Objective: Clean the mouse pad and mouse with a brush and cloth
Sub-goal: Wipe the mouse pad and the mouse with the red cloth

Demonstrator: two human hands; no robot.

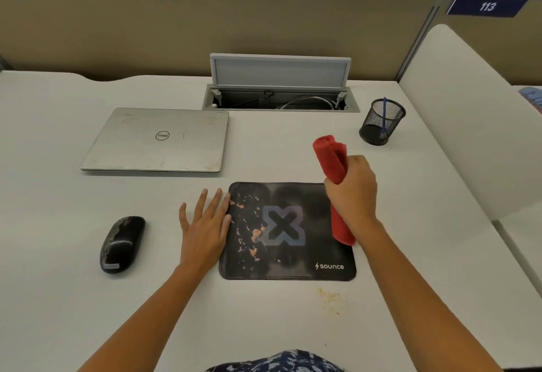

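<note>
A black mouse pad (289, 257) with an X logo lies on the white desk, its left half spotted with orange-pink stains. My left hand (206, 225) rests flat on the desk, fingers spread, fingertips touching the pad's left edge. My right hand (352, 193) is closed around a rolled red cloth (331, 157), held upright over the pad's right edge; the cloth's lower end (341, 231) hangs over the pad. A black mouse (121, 244), smeared with dirt, sits to the left of my left hand. A blue brush (384, 116) stands in a black mesh cup (381, 124) at the back right.
A shut silver laptop (158, 140) lies behind the pad at the left. An open cable hatch (280, 99) with its lid raised sits at the desk's back. Crumbs and a yellowish stain (333, 300) mark the desk in front of the pad. A white divider (469, 119) bounds the right side.
</note>
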